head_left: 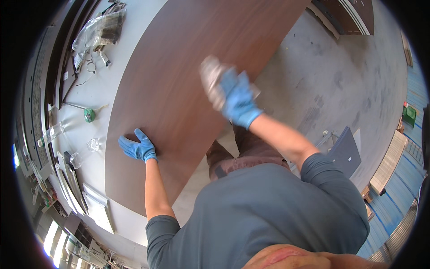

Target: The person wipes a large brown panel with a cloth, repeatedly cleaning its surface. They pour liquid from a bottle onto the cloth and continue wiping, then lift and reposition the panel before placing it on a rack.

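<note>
A long brown wood-grain panel [174, 85] stretches in front of me across a light tabletop. On its near left part my left hand [139, 145], in a blue glove, lies flat with the fingers spread a little. My right hand [239, 96], gloved the same way, is over the panel's right edge and holds a crumpled pale cloth [212, 80]. Motion blurs the cloth and the fingers. Whether the cloth touches the panel, I cannot tell.
Left of the panel, the tabletop [121, 67] bears a clear plastic bag [101, 31], a green tape measure [89, 115], a plastic bottle [51, 133] and white strips [69, 184]. To my right, a dark blue-grey board [346, 152] stands above the grey floor [304, 85]. Dark panels [347, 18] are at the far right.
</note>
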Motion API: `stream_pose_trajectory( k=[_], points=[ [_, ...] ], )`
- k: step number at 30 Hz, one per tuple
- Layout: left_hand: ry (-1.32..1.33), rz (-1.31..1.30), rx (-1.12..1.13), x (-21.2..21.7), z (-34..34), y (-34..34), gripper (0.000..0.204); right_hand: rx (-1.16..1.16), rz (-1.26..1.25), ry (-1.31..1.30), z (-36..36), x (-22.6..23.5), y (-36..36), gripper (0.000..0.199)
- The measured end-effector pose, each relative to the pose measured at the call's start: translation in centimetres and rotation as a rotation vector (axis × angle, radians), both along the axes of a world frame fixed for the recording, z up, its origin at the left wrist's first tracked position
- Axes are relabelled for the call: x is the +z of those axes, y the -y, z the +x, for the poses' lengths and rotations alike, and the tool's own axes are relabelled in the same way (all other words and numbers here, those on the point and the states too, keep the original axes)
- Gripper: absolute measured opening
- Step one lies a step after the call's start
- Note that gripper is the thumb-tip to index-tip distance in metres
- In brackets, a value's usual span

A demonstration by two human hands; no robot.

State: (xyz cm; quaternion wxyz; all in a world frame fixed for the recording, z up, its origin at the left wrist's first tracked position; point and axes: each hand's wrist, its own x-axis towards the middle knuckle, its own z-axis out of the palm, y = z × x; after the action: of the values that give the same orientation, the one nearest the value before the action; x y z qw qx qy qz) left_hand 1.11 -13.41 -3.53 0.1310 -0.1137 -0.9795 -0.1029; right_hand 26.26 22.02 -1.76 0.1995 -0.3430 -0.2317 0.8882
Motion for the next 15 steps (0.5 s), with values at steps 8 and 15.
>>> stream_pose_trajectory(
  k=[8,15],
  points=[
    [0.070,0.053,0.030,0.8,-0.1,-0.6,0.082,0.413,2.114,0.851,0.5,3.3,-9.3,0.048],
    [0.035,0.016,-0.003,1.1,0.0,-0.8,0.085,0.017,2.224,1.260,-1.7,-0.7,-27.8,0.076]
  ],
)
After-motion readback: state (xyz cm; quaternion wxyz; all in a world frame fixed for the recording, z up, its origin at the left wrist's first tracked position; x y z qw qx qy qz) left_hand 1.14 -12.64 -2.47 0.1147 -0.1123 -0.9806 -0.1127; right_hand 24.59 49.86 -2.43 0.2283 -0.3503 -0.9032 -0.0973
